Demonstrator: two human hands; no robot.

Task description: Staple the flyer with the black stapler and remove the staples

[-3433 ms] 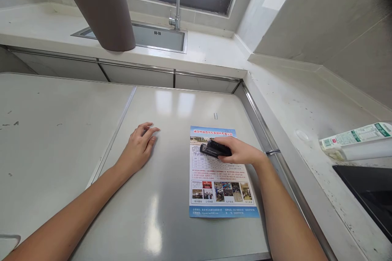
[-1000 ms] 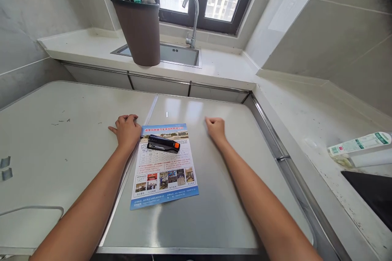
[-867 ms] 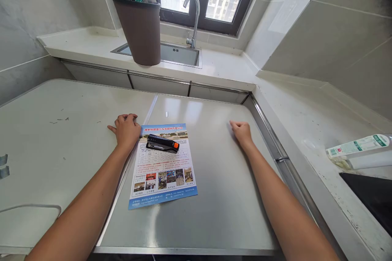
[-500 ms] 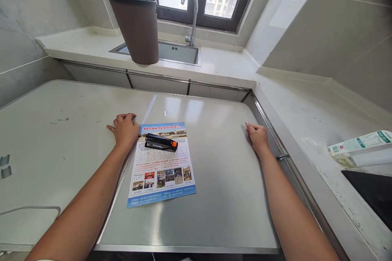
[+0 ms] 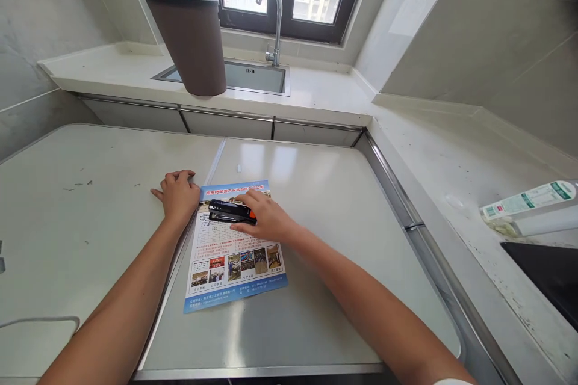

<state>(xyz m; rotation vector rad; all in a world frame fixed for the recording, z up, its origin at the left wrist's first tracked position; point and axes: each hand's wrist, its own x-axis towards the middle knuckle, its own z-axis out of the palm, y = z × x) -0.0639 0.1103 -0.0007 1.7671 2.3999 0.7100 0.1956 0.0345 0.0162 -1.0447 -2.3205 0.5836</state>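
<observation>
A black stapler [image 5: 228,210] with an orange end lies across the upper part of a printed flyer [image 5: 210,289], which has a blue border, red lettering and small photos. My right hand [image 5: 266,216] is closed around the stapler's orange end, fingers on its far side and thumb on the near side. Beside the flyer's upper left corner, my left hand [image 5: 179,195] rests on the table, palm down. Its fingers are loosely bent and apart, and no object shows in them.
Beyond the pale table [image 5: 334,258], a brown bin [image 5: 189,42] stands at the sink [image 5: 253,77] near a tap [image 5: 277,24]. A small staple strip [image 5: 239,168] lies above the flyer. On the right counter are a bottle [image 5: 533,204] and a black panel [image 5: 542,277].
My right hand has moved left from the table's right side and taken hold of the stapler. My left hand stays beside the flyer. The whole view has shifted slightly.
</observation>
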